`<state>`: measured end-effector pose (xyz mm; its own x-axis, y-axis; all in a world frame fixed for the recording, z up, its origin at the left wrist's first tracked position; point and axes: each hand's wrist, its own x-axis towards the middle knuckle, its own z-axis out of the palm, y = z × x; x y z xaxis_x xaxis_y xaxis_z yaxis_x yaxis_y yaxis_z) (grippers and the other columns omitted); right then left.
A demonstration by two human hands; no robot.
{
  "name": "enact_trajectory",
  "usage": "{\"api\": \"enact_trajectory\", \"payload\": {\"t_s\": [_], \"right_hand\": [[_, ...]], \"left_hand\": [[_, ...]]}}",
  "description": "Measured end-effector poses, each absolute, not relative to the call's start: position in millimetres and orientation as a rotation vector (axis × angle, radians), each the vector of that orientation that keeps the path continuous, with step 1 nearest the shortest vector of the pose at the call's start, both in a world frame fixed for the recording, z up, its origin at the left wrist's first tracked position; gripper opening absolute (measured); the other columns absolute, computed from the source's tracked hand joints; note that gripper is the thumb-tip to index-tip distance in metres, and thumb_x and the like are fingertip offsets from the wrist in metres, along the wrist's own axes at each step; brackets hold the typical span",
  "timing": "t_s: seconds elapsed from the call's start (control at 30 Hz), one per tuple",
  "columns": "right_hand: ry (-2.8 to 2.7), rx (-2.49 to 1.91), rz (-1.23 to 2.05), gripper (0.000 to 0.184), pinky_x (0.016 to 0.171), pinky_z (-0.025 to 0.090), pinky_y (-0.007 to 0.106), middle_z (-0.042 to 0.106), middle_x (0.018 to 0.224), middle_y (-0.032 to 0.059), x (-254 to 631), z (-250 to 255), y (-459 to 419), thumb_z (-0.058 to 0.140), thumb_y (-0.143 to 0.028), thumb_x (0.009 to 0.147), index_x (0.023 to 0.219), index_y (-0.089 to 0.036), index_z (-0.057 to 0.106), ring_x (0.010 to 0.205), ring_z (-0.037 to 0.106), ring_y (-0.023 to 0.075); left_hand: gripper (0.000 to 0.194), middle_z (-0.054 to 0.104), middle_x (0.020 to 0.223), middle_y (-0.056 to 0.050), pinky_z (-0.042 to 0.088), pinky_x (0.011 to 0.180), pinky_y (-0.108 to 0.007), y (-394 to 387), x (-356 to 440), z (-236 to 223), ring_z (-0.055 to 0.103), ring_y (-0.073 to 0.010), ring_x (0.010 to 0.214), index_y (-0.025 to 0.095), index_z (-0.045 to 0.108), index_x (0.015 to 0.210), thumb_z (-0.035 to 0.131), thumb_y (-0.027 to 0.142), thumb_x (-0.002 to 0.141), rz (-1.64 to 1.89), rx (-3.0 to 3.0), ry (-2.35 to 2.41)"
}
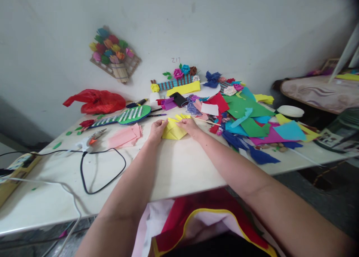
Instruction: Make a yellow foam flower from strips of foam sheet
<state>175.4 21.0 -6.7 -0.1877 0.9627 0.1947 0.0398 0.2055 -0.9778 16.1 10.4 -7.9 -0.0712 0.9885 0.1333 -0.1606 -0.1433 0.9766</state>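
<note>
Both my arms reach forward over a white table [179, 171]. My left hand [157, 130] and my right hand [188, 126] press down on a folded piece of yellow paper [173, 131] that lies flat between them. The fingers of each hand are curled onto the paper's edges, the left on its left side and the right on its upper right side. Cut yellow strips [182, 116] stick out just behind the right hand.
A heap of coloured paper sheets [249, 126] covers the table's right side. Pink paper [125, 136], a glue gun [88, 142] with a black cable [103, 175], a green comb-like piece [126, 115] and a red bag [97, 101] lie left. Paper flowers [112, 51] hang on the wall.
</note>
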Motion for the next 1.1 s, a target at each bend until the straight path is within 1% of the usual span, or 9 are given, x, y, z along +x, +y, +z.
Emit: {"api": "enact_trajectory", "payload": {"t_s": [0.13,0.3,0.43,0.5,0.57,0.7,0.8,0.97,1.1], "right_hand": [[-1.457,-1.002,1.147,0.026,0.052,0.031,0.023,0.043,0.048,-0.0062,176.2,-8.0,22.8,0.064,-0.039,0.055,0.056,-0.016,0.051,0.05,0.039,0.0084],[-1.414,-0.958,1.193,0.026,0.051,0.036,0.023,0.048,0.049,-0.0047,176.8,-9.4,25.2,0.066,-0.038,0.056,0.057,-0.016,0.054,0.051,0.045,0.0096],[-1.302,-0.839,1.346,0.033,0.049,0.04,0.022,0.056,0.056,-0.001,178.0,-6.2,23.0,0.062,-0.048,0.063,0.067,-0.016,0.057,0.051,0.051,0.0107],[-1.308,-0.824,1.427,0.038,0.043,0.039,0.022,0.058,0.057,0.0002,178.6,-3.3,20.8,0.058,-0.053,0.067,0.072,-0.016,0.057,0.048,0.052,0.011],[-1.354,-0.821,1.489,0.04,0.04,0.039,0.021,0.059,0.058,0.0013,178.6,-1.1,19.1,0.058,-0.054,0.067,0.075,-0.015,0.056,0.047,0.054,0.0112],[-1.422,-0.85,1.516,0.037,0.042,0.041,0.02,0.063,0.065,0.0044,176.4,-1.8,18.1,0.067,-0.048,0.061,0.071,-0.015,0.053,0.051,0.056,0.0107],[-1.442,-0.893,1.474,0.034,0.043,0.041,0.021,0.063,0.066,0.0043,173.6,-5.7,19.4,0.07,-0.043,0.059,0.071,-0.014,0.056,0.051,0.055,0.0107],[-1.405,-0.968,1.393,0.023,0.043,0.038,0.022,0.061,0.06,0.0029,172.2,-6.0,19.5,0.068,-0.034,0.062,0.069,-0.013,0.058,0.046,0.051,0.0098],[-1.361,-0.966,1.397,0.016,0.041,0.037,0.021,0.061,0.058,0.0025,176.5,-0.2,17.2,0.063,-0.028,0.064,0.069,-0.014,0.056,0.046,0.052,0.0104]], "left_hand": [[0.033,0.061,0.059,-0.001,0.044,0.049,-0.023,9.5,14.4,-8.2,0.057,-0.0131,0.051,0.015,0.057,0.071,0.072,0.041,0.057,1.346,1.142,0.952],[0.033,0.065,0.064,-0.005,0.047,0.054,-0.027,4.8,13.6,-5.9,0.062,-0.0183,0.06,0.012,0.061,0.072,0.076,0.033,0.051,1.242,1.164,0.917],[0.032,0.065,0.065,-0.005,0.049,0.058,-0.029,8.9,16.3,-7.4,0.063,-0.0196,0.064,0.013,0.06,0.072,0.076,0.033,0.052,1.358,1.074,0.881],[0.032,0.065,0.064,-0.004,0.049,0.06,-0.029,12.9,17.8,-8.8,0.064,-0.0198,0.066,0.013,0.058,0.071,0.076,0.032,0.052,1.461,0.984,0.899],[0.033,0.065,0.064,-0.004,0.049,0.062,-0.029,16.3,18.8,-9.8,0.064,-0.0195,0.067,0.013,0.057,0.072,0.076,0.031,0.052,1.558,0.9,0.915],[0.029,0.064,0.065,-0.003,0.049,0.062,-0.027,18.1,20.9,-9.7,0.063,-0.0169,0.066,0.013,0.057,0.074,0.072,0.031,0.058,1.655,0.824,0.91],[0.025,0.064,0.066,-0.002,0.047,0.059,-0.024,15.7,23.7,-8.7,0.062,-0.0147,0.063,0.013,0.056,0.076,0.069,0.03,0.061,1.646,0.836,0.898],[0.025,0.065,0.072,-0.005,0.048,0.06,-0.025,12.5,26.1,-7.9,0.062,-0.0163,0.068,0.012,0.056,0.079,0.067,0.027,0.062,1.571,0.892,0.87],[0.02,0.065,0.073,-0.004,0.048,0.06,-0.025,11.5,20.5,-3.3,0.062,-0.0157,0.068,0.013,0.056,0.081,0.06,0.022,0.063,1.509,0.86,0.893]]}}
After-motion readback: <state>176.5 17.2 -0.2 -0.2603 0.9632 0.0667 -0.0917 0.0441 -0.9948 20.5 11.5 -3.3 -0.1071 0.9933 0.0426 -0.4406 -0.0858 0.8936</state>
